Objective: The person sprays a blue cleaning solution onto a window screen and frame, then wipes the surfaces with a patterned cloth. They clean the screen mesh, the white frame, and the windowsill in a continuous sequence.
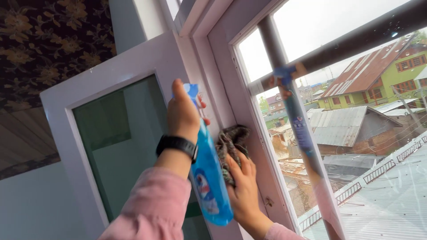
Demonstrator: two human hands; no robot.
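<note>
up high, left hand (pixel 183 113) grips blue spray bottle (pixel 208 178), label low.

So the spray bottle (pixel 208 178) sits in the left hand (pixel 183 113), dead centre. The right hand (pixel 242 191) is at 4 o'clock from it, pressing a cloth (pixel 231 144) on the window frame (pixel 231 93). Glass pane (pixel 364 133) is at 3 o'clock, open sash (pixel 111 133) at 9.
</note>
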